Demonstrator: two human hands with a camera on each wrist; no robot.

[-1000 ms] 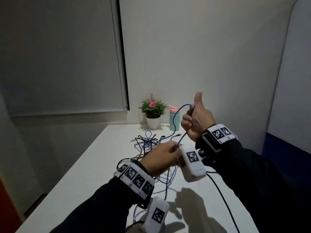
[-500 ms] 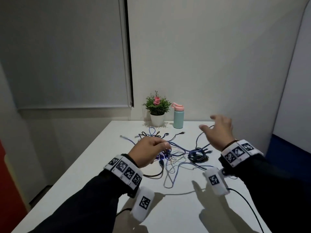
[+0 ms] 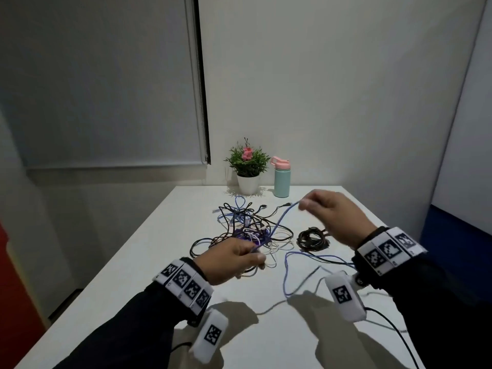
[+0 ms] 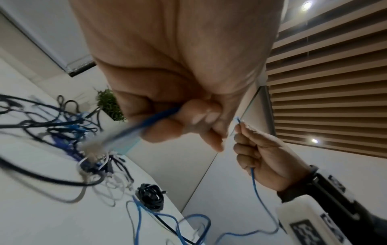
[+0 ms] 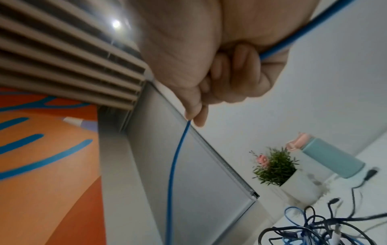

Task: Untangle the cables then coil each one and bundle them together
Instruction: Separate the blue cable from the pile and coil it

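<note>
The blue cable (image 3: 282, 219) runs taut through the air between my two hands, above the tabletop (image 3: 165, 262). My left hand (image 3: 229, 259) has fingers and thumb curled shut on it near the tangled pile (image 3: 247, 230), low over the tabletop. My right hand (image 3: 335, 219) is raised, pinching the cable between thumb and fingertip; the other fingers are curled in, and the cable comes out again past my palm. Its slack droops from my right wrist in a loose loop (image 3: 287, 275) on the tabletop in front of me. A small black coil (image 3: 312, 237) already lies wound up just beside the pile, on its right.

I judge that I am still drawing this cable free, not yet coiling it. The risk is the pile: black, white and purple leads cross near my left hand, and if I pull harder while one is hooked round the blue cable, the knot would tighten or the whole heap would drag toward me. The trailing loop could also snag the black lead of my wrist camera.

Half a second ago my right hand was open and empty above the black coil, and my left hand was curled down on the pile; now both hold the blue cable and it is stretched between them.

At the far edge stand a potted plant (image 3: 247, 166) and a teal bottle (image 3: 281, 179), well apart from the cables.
</note>
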